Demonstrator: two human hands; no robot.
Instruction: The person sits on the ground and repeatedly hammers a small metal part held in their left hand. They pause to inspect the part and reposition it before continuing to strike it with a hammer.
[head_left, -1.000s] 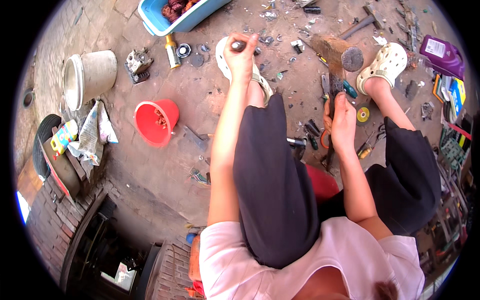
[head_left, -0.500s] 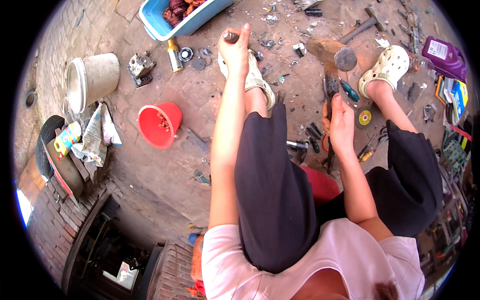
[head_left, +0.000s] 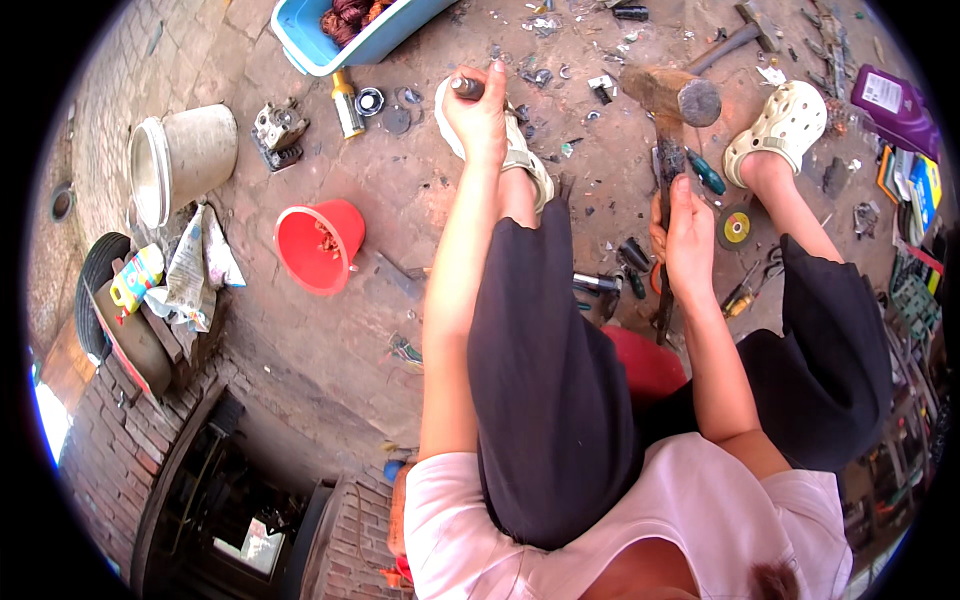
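My left hand is closed in a fist around a short, dark metal rod whose blunt end pokes out at the top. It is above my left clog; the rest of the rod is hidden by the fingers. My right hand grips the dark, worn handle of a sledgehammer. Its heavy, rusty head points away from me, between my feet and left of my right clog. A green-handled screwdriver lies right beside the hammer's handle.
On the left are a red bucket, a white bucket and a metal part. Ahead stands a blue tub of copper-coloured wire. A second hammer, a yellow-centred disc and a purple jug lie to the right among scraps.
My left hand has shifted slightly to the right and toward me, still closed on the rod. The sledgehammer's head appears slightly farther away and to the right, with the view itself shifting a little.
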